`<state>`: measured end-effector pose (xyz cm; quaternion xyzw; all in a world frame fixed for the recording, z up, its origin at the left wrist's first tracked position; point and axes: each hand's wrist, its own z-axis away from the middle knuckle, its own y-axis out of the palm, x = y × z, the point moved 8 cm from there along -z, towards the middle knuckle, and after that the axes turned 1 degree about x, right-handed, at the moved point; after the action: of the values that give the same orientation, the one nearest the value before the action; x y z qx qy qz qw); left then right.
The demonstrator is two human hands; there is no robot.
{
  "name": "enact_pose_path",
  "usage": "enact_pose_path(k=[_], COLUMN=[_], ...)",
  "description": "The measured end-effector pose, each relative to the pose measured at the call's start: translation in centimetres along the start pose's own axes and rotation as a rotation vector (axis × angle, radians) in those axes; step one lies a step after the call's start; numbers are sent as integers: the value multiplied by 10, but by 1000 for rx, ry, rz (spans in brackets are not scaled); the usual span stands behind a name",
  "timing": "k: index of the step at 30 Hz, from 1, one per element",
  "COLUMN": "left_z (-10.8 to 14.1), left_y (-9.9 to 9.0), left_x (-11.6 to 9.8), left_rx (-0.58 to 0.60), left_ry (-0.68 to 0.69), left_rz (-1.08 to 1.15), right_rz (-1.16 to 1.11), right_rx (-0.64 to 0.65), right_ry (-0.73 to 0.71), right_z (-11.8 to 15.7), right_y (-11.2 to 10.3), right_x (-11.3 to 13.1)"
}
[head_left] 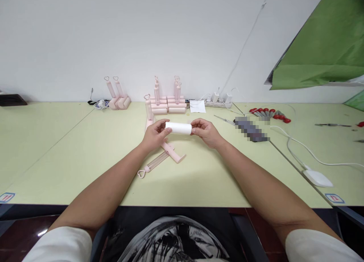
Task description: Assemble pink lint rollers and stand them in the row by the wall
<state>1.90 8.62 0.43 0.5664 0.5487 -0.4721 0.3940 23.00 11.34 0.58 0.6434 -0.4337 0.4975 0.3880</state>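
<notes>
Between my two hands a white lint roller refill (pixel 178 128) is held level above the table. My left hand (pixel 155 135) grips its left end, with the thumb along the front. At the other end, my right hand (pixel 207 133) pinches the roll between thumb and fingers. Below my left hand lies a pink lint roller handle with a clear grip and heart-shaped loop (pixel 156 162). A pink curved cover piece (pixel 174 154) rests across it. Just behind my left hand another pink lint roller (pixel 149 110) is partly hidden by the fingers.
Several pink lint rollers (pixel 176 105) stand by the wall, with two more (pixel 118 101) farther left. A paper square (pixel 197 106) and a power strip (pixel 218 104) are at the back. To the right lie a blurred dark object (pixel 250 129), red-ended tools (pixel 270 113) and a white charger (pixel 317 178).
</notes>
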Motion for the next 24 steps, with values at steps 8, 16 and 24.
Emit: enact_pose_path(k=[8,16,24], left_z=[0,0,-1], left_y=[0,-1,-2], left_x=[1,1,1], left_rx=[-7,-38,-49], left_ry=[-12,-57,-70], left_rz=[7,58,64], right_rz=[17,63,149], right_rx=[-8,-10,-9], right_ry=[-14,-83,-112], right_z=[0,3,3], right_y=[0,3,2], right_x=[1,11,10])
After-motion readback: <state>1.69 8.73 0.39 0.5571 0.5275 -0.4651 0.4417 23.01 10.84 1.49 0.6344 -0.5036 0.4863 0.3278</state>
